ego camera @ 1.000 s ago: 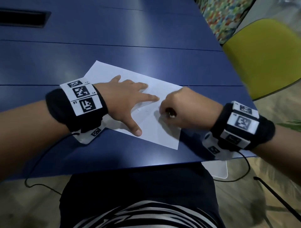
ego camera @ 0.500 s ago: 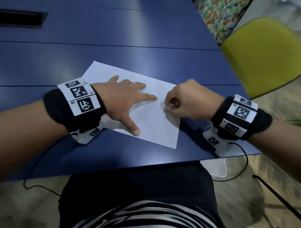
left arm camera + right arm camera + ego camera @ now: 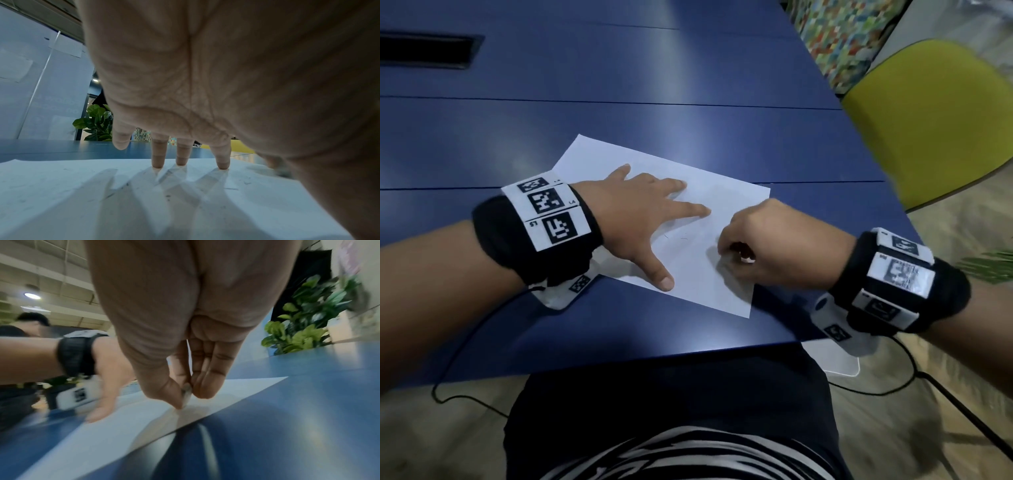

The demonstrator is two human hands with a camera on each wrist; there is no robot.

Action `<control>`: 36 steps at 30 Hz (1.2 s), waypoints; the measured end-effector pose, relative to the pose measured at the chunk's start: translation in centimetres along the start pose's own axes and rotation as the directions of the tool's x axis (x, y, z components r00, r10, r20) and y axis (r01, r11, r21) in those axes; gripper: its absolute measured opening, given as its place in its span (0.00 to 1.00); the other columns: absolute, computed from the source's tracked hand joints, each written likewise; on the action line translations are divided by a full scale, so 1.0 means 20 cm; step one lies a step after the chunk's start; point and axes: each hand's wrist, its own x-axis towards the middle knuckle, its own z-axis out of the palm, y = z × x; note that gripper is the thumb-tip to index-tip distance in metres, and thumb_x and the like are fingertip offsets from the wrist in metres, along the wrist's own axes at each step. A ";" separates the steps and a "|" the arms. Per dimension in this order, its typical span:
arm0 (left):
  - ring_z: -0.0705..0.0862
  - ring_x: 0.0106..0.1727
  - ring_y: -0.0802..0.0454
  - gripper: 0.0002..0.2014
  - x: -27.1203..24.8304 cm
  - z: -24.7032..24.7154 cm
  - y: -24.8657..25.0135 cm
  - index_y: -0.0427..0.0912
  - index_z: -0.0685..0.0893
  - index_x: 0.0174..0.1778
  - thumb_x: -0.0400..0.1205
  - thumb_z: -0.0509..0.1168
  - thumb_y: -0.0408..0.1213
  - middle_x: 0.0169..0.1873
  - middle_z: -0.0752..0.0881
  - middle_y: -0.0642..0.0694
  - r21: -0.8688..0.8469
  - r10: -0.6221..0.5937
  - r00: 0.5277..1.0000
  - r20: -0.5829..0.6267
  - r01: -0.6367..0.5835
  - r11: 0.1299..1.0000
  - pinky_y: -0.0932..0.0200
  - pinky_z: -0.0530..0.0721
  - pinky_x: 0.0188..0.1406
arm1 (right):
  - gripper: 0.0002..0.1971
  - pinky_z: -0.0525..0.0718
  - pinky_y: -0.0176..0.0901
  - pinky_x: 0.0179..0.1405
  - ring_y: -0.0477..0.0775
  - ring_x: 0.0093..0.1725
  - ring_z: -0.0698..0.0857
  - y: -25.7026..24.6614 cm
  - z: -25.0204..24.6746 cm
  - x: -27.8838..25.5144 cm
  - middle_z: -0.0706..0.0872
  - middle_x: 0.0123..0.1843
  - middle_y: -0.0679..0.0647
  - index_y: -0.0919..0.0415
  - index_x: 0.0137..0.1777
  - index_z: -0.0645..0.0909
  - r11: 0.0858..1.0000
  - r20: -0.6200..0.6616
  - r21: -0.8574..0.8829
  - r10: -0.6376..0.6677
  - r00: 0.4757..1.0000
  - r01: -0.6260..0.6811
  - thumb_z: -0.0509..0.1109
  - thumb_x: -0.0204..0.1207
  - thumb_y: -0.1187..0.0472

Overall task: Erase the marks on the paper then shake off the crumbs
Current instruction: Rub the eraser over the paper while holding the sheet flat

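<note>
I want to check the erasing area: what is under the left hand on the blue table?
Under the flat left hand lies the white paper sheet; its fingertips press on it. Small dark crumbs show beneath the palm. The head view hides any marks there.

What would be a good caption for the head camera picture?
Left hand presses a white paper sheet flat on the blue table while the right hand rubs it with a small eraser.

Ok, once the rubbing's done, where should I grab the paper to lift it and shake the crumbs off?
Probably the paper's near edge, which lies closest to the table's front. It lies flat, so slide it until that edge overhangs, then pinch from below. The left hand must lift off first; the right hand pinches the eraser.
</note>
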 end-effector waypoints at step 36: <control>0.38 0.93 0.43 0.73 0.08 -0.02 0.10 0.72 0.29 0.87 0.54 0.66 0.91 0.92 0.32 0.51 0.014 0.016 0.999 0.052 -0.017 1.000 0.25 0.38 0.87 | 0.05 0.84 0.41 0.39 0.45 0.36 0.83 0.12 0.00 0.02 0.89 0.39 0.43 0.49 0.47 0.90 0.991 -0.139 0.105 0.093 0.986 -0.079 0.71 0.78 0.55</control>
